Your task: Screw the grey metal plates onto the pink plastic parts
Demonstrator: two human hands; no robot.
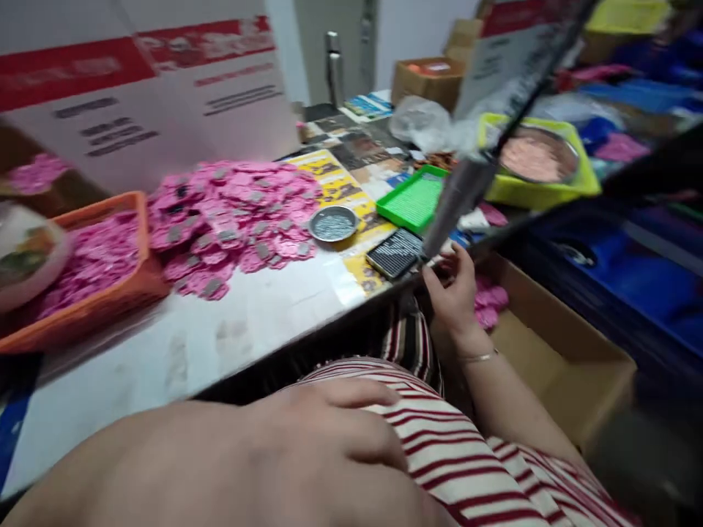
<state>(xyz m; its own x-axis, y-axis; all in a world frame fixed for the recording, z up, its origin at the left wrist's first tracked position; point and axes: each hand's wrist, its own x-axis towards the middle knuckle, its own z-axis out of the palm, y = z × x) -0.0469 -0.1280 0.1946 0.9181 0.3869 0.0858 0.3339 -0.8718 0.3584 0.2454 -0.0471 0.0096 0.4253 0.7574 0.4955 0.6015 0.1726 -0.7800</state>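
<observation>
Two hands are showing: the left hand and the right hand. Lying on the table are one orange basket, one round metal dish, one green tray, one black tray, one yellow tray and pink pieces too many to count.

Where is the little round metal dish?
In the head view, the round metal dish sits near the middle of the table, just right of the pile of pink pieces and left of the green tray.
</observation>
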